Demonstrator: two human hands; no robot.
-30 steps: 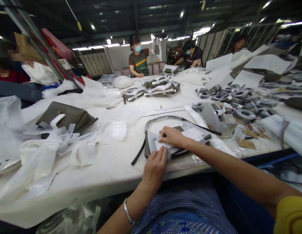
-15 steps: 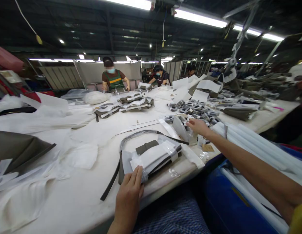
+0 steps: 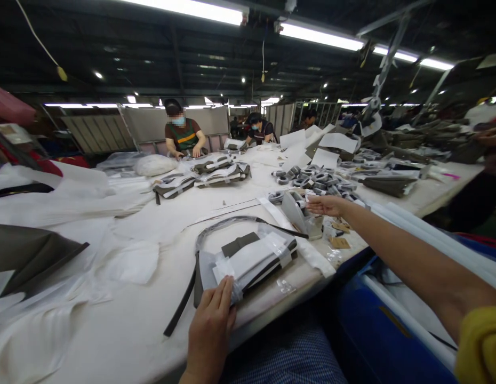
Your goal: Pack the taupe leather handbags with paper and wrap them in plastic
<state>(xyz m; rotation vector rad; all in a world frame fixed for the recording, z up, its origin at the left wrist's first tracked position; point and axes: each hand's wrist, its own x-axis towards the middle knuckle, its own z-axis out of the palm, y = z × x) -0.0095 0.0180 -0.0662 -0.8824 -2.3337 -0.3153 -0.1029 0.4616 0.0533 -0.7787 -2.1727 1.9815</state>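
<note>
A grey-brown bag wrapped in white paper and clear plastic lies near the table's front edge, its dark strap curving behind and to the left. My left hand is closed on the bag's near left corner, fingers on top and thumb at the side. Farther right, my right hand reaches to a tape dispenser, its fingertips at the right side of it. Those fingers are stretched and close together; anything small between them cannot be made out.
Wrapped bags and a pile of grey strap rolls lie beyond. Brown tags sit near the right edge. A blue bin stands below at right. Two people work across the white table.
My right hand's fingers have straightened beside the dispenser, and its forearm has shifted a little. My left hand stays on the bag. The view has shifted slightly.
</note>
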